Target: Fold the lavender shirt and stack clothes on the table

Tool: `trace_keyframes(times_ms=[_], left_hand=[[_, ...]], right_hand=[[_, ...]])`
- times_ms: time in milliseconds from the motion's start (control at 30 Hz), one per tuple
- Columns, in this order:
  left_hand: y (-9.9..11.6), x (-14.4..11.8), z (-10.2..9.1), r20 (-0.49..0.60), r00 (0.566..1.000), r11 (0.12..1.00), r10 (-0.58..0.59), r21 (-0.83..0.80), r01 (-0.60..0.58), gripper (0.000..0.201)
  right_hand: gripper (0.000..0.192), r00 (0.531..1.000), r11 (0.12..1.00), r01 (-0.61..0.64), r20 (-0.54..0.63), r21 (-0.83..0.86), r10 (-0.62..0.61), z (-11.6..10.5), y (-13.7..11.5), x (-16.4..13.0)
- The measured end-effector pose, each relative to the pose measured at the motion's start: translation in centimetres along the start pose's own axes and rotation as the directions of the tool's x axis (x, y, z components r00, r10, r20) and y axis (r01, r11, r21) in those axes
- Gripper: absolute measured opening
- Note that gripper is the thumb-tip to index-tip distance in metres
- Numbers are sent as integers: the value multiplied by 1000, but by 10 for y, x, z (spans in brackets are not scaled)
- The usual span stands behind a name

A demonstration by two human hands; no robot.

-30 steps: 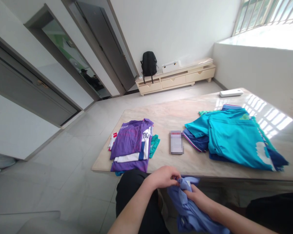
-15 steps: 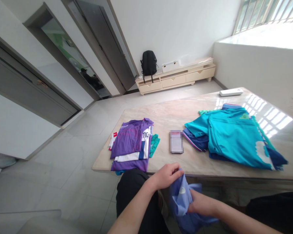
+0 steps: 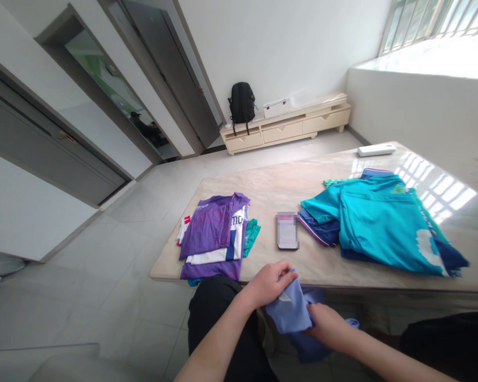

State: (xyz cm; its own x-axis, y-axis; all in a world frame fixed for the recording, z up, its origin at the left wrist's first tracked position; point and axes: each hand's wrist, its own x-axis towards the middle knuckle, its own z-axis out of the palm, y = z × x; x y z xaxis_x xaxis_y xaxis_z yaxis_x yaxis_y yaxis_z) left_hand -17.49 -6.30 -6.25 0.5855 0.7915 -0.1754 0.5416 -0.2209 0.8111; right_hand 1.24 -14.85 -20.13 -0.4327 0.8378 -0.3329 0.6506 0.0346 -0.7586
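A light blue-violet garment (image 3: 290,313) hangs bunched between my hands, in front of the table's near edge and above my lap. My left hand (image 3: 270,282) pinches its upper edge, fingers closed on the cloth. Lower and to the right, my right hand (image 3: 325,324) grips another part of it, with its fingertips partly hidden. A small pale patch shows on the cloth below my left fingers. The garment's lower folds drop beneath the tabletop and are blurred, so its exact kind cannot be made out.
On the marble-look table (image 3: 263,185) lies a stack of folded purple and white jerseys (image 3: 207,228) at left. A phone (image 3: 288,232), its screen blurred, is in the middle. Teal and navy clothes (image 3: 382,228) are piled at right, with a white oblong object (image 3: 376,150) behind.
The garment's upper part has been turned over and drawn left and upward, its fold now spanning between my hands. My left hand has shifted slightly left; both hands keep their hold.
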Motion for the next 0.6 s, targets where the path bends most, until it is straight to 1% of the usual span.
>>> trace_keyframes(times_ms=[67, 200, 367, 433, 500, 600], left_hand=[[-1, 0, 0, -1, 1000, 999, 8, 38, -8, 29], [-4, 0, 1, 6, 1000, 972, 9, 236, -10, 24], [-7, -2, 2, 41, 999, 908, 12, 417, -28, 25], [-7, -3, 2, 40, 999, 899, 19, 437, -35, 26], [-6, -4, 1, 28, 999, 907, 27, 419, -36, 26], [-2, -4, 0, -1, 1000, 948, 22, 317, -21, 25]], right_hand=[[20, 1000, 996, -26, 3, -88, 26, 2, 2, 1], [28, 999, 976, -43, 17, -215, 48, -2, 0, -1], [34, 997, 960, -67, 15, -274, 73, -8, -5, -4], [38, 997, 960, -76, 10, -270, 82, -9, -7, -4], [45, 996, 964, -80, 7, -255, 84, -10, -9, -3], [64, 996, 971, -94, -16, -221, 93, -13, -15, -4]])
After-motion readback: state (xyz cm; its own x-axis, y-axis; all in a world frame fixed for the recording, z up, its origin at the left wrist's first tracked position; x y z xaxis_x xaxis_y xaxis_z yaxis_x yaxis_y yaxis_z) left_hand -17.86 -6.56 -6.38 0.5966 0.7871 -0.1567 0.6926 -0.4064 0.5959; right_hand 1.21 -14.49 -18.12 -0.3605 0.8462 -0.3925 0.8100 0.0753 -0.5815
